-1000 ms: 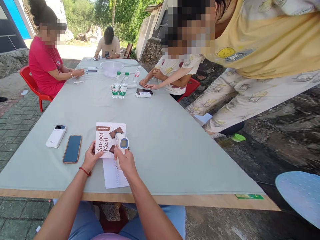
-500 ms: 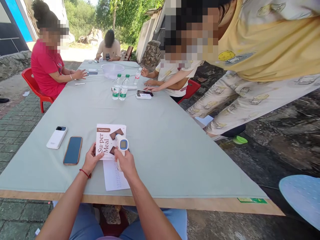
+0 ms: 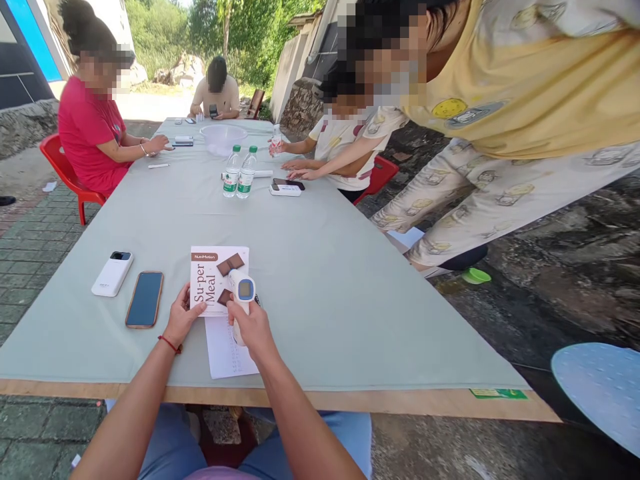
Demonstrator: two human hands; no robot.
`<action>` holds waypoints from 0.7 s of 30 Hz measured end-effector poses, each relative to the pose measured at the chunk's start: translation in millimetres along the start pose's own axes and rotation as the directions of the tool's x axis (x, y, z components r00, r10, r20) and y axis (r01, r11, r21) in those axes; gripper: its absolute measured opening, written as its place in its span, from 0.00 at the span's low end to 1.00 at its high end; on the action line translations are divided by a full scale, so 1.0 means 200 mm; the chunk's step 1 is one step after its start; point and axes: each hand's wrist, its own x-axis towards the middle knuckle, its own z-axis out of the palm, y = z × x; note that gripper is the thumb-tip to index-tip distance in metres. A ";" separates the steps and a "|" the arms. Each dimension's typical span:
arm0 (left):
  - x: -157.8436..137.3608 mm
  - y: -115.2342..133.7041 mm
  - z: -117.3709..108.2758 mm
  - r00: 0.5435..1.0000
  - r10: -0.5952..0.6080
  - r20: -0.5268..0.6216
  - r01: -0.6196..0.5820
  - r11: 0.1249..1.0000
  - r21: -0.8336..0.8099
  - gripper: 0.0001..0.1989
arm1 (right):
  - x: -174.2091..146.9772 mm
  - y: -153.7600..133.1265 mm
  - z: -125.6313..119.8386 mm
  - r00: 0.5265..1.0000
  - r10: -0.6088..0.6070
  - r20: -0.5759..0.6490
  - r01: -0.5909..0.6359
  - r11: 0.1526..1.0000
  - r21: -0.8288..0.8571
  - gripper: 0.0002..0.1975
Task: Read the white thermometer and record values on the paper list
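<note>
My left hand (image 3: 184,315) grips the lower left corner of a white box (image 3: 206,275) printed "Su-per Meal" with brown bars pictured on it. In my right hand (image 3: 251,327) is a white infrared thermometer (image 3: 243,283) with a small grey screen ringed in blue, and my fingers are wrapped round its handle. The thermometer overlaps the right side of the box from my viewpoint; whether they touch I cannot tell. Below the box lies a sheet of white paper (image 3: 219,353) with handwriting, partly covered by my right hand and the thermometer.
Left of my hands lie a phone (image 3: 145,299) and a white power bank (image 3: 113,274) on the grey-green tablecloth (image 3: 350,300). Two water bottles (image 3: 239,173) stand mid-table, before a translucent basin (image 3: 223,139). People sit along the sides and far end; one person (image 3: 500,93) leans in from the right.
My hands, the box and the thermometer keep nearly the same pose. A seated person on the right now has a hand at the far bottle. The person in red has shifted their hands.
</note>
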 end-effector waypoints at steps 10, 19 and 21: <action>0.00 0.00 -0.01 0.999 0.002 0.038 -0.002 1.000 0.001 0.39 | -0.17 -0.09 -0.09 0.994 -0.089 0.065 0.087 0.996 0.034 0.21; 0.02 -0.01 -0.02 1.000 0.006 0.016 -0.006 1.000 0.009 0.40 | -0.37 -0.19 -0.13 0.986 -0.140 0.085 0.139 0.990 0.024 0.18; 0.02 0.00 -0.02 1.000 0.003 0.017 -0.003 1.000 0.015 0.40 | -0.39 -0.20 -0.14 0.986 -0.146 0.082 0.145 0.989 0.013 0.17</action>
